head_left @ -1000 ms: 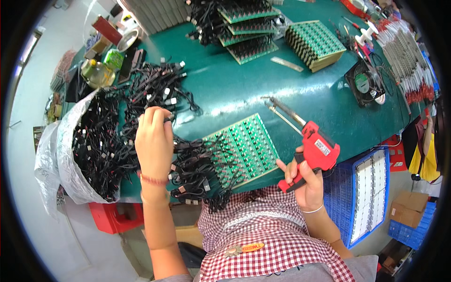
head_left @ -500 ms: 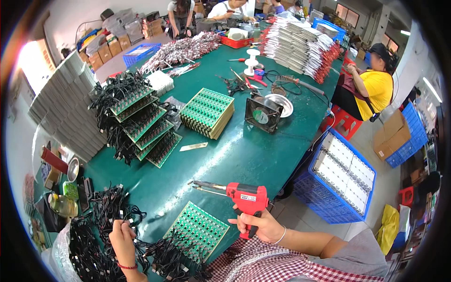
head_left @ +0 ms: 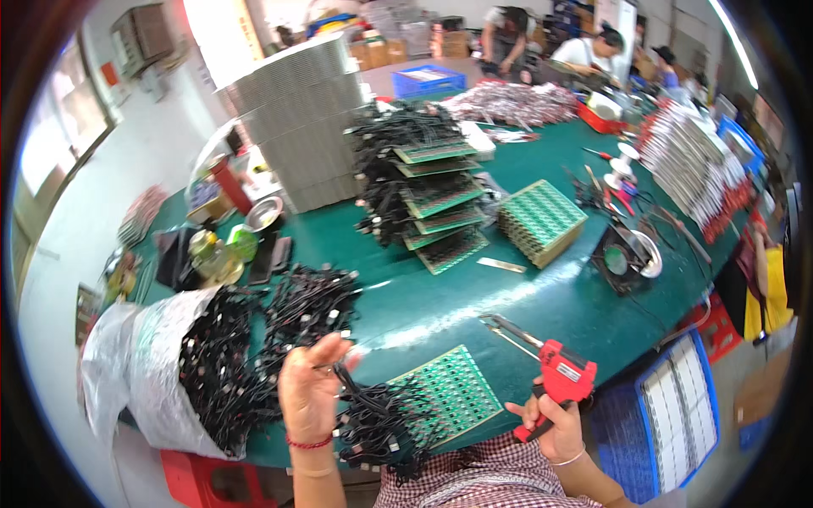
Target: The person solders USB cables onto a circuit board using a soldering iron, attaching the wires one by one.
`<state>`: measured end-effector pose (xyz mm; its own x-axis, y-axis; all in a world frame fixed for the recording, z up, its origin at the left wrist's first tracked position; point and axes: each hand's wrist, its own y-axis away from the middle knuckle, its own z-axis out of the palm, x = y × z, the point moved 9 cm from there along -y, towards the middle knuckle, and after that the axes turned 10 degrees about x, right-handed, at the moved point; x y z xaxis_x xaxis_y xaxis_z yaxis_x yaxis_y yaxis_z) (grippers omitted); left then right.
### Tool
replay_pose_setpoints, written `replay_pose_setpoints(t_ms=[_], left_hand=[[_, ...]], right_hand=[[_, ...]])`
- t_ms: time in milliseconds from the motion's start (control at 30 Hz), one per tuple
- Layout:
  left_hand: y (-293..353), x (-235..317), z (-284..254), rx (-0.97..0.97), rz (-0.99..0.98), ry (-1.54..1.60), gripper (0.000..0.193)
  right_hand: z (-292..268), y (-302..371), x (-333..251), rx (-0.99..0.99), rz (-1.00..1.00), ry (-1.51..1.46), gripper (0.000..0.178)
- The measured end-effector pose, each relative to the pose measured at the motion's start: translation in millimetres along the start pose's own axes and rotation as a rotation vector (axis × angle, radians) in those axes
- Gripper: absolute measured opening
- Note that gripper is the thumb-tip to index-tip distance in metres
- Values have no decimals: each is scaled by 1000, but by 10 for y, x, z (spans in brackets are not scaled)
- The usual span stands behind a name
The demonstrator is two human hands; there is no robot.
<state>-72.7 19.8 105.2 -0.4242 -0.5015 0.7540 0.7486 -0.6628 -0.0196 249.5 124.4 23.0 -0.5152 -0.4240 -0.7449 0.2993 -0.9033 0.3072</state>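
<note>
My right hand (head_left: 555, 429) grips a red trigger-handled soldering gun (head_left: 566, 372) with a finger near its trigger. The gun's long metal tip points left over the table. Below the tip lies a green circuit board panel (head_left: 453, 394), with black cables (head_left: 373, 419) fanned over its left side. Left of the panel, my left hand (head_left: 306, 394) is raised with its fingers curled together, and a dark cable shows at the fingertips. Just beyond it, a heap of black cables with white-tipped connectors (head_left: 309, 309) rests on the table. More cables spill from a whitish plastic bag (head_left: 161, 372).
Circuit boards with cables (head_left: 440, 203) form a tall stack, beside a stack of bare green boards (head_left: 542, 222). A small fan (head_left: 622, 258) stands right. A blue crate (head_left: 648, 423) sits by the table edge. Grey stacked pieces (head_left: 296, 127) tower behind. Several people work farther back.
The view has swung left, so the table's contents sit farther right. My left hand has lifted from the cable heap and come nearer the board panel. My right hand still holds the soldering gun.
</note>
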Motion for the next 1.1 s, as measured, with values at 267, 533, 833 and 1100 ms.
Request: replay_pose_setpoints(t_ms=[267,533,833,1100], left_hand=[[661,-734,207,-207,-558,280,19],[1018,-1044,228,-262,-618,-270,18],[1347,-1451,529,-828,-375,-840,18],[1265,-1167,652,-721,233,-1533,18]], right_hand=[[300,48,153,-109,43,74,35],[344,106,141,-63,3,173,36],[482,268,401,-207,239,419,33],[348,192,320,-80,-62,552,22]])
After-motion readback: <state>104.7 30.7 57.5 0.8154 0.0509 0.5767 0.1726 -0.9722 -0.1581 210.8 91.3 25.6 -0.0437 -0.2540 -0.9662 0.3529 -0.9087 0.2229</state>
